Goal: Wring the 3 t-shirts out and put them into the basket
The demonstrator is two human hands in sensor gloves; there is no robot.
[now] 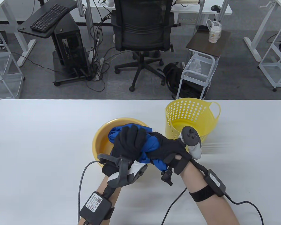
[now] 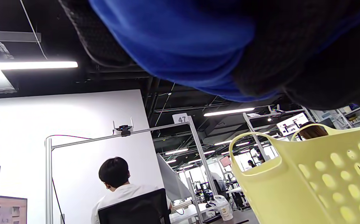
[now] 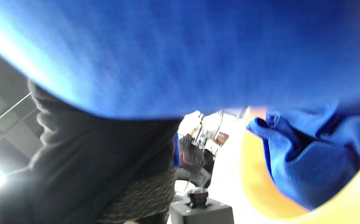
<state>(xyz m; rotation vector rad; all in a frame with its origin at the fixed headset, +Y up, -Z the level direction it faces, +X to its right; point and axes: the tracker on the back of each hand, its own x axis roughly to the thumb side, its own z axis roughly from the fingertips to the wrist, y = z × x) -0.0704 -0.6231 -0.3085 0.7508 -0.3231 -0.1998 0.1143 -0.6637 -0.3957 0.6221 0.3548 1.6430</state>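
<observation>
Both hands, left hand (image 1: pixel 128 143) and right hand (image 1: pixel 169 147), clench the blue t-shirt (image 1: pixel 152 146) mid-frame above the yellow basin (image 1: pixel 100 140). Risk we see: drips missing it, or cloth slipping before the basket (image 1: pixel 192 117).

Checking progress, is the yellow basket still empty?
Empty as far as visible: the basket shows only bare yellow floor; both hands grip the blue shirt over the basin.

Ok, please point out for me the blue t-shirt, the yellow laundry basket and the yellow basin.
blue t-shirt (image 1: pixel 152 145), table view, the bunched cloth between the two hands.
yellow laundry basket (image 1: pixel 202 117), table view, its perforated inner wall.
yellow basin (image 1: pixel 98 138), table view, its bare left rim.
</observation>
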